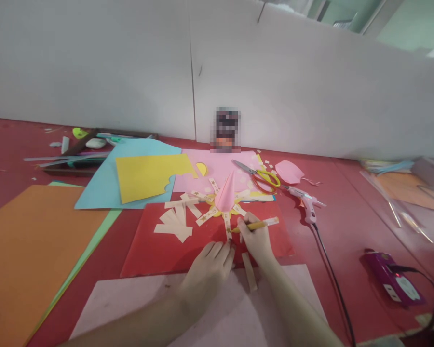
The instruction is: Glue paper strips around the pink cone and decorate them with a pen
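Observation:
My right hand (255, 238) grips a gold-yellow marker pen (256, 225), its tip touching a cream paper strip (227, 222) near a small brown star. My left hand (213, 258) lies fairly flat on the red sheet (148, 250), fingertips at the strip's lower end. That strip is one of several sticking out like rays from a yellow scalloped paper piece (214, 212). A pink paper cone (226, 195) stands on its middle. Several plain cream strips (173, 224) are heaped to the left. One loose strip (249, 272) lies below my right hand.
Scissors (265, 179) and a pink glue gun (305, 200) with a cord lie to the right, beyond them a purple power box (394, 279). Yellow card (144, 178), blue paper (97, 188) and orange sheets (36, 241) cover the left. A white partition (112, 72) stands behind.

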Available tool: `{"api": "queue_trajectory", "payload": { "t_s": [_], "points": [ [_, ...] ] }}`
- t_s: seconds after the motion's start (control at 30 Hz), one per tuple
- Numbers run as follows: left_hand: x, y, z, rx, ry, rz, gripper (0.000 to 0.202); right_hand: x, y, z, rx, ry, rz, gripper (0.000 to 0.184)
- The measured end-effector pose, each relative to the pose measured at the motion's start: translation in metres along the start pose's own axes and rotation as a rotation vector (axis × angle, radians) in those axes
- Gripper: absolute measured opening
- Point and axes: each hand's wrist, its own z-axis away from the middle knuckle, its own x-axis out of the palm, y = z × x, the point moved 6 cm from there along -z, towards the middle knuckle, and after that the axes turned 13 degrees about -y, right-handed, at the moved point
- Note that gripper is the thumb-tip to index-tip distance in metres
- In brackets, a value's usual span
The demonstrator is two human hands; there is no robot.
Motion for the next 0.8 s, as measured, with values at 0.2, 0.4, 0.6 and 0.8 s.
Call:
{"api": "queue_trajectory", "payload": {
  "t_s": [0.2, 0.4, 0.6, 0.8],
  "points": [
    [-0.0023, -0.0005, -0.0005, 0.001, 0.018, 0.040, 0.027, -0.0008, -0.0013, -0.0006, -0.027, 0.004, 0.025, 0.030],
    [-0.0033, -0.0002, -0.0010, -0.001, 0.016, -0.035, 0.028, -0.0012, -0.0007, -0.0016, -0.006, -0.004, -0.022, 0.028],
    [-0.0019, -0.0019, -0.0013, -0.007, 0.088, 0.009, 0.026, -0.0004, -0.0036, -0.0023, -0.008, -0.007, -0.012, 0.029],
    [-0.0018, -0.0017, -0.0019, -0.009, 0.092, 0.033, 0.025, -0.0014, -0.0024, -0.0021, -0.023, 0.011, 0.060, 0.028]
  ]
}}
